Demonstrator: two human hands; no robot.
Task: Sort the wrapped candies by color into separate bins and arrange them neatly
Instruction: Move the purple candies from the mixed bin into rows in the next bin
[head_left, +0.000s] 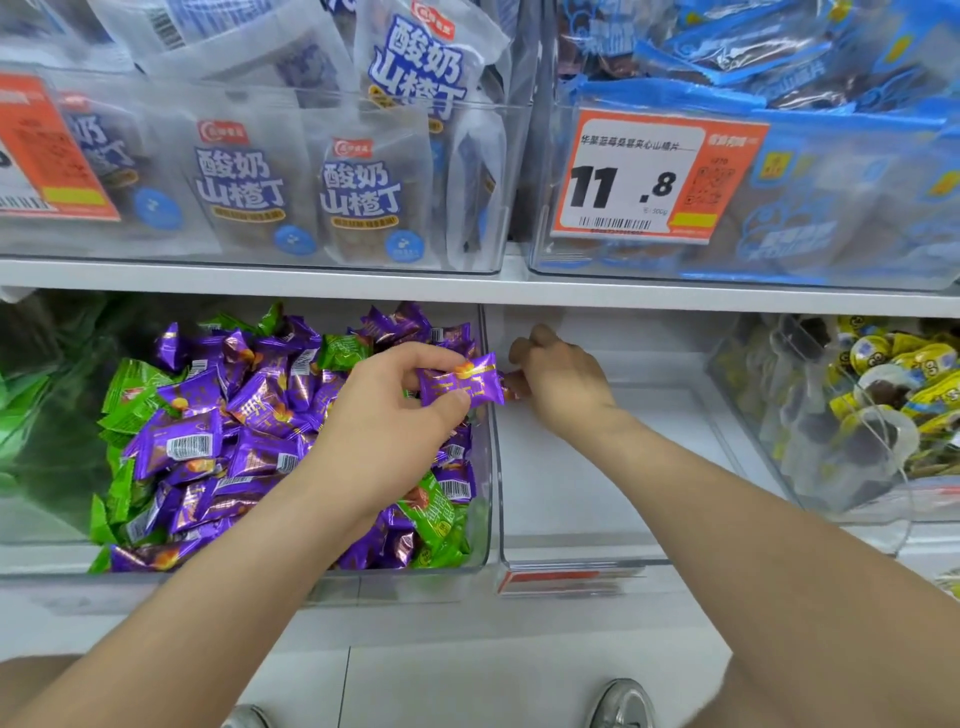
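A clear bin (488, 519) on the lower shelf holds a mixed heap of purple candies (218, 410) and green candies (130, 384). Above its right wall, my left hand (395, 415) pinches one purple candy (462, 382) between thumb and fingers. My right hand (561, 379) reaches in from the neighbouring clear bin (576, 519), which shows only its white floor. Its curled fingers touch the right end of that same wrapper. Whether they grip it is hidden.
A bin of yellow-wrapped snacks (883, 410) stands at the lower right, and green packets (31, 395) lie at the far left. The upper shelf (467, 286) carries bins of white-and-blue bags with an orange price tag (649, 176). Below is white floor.
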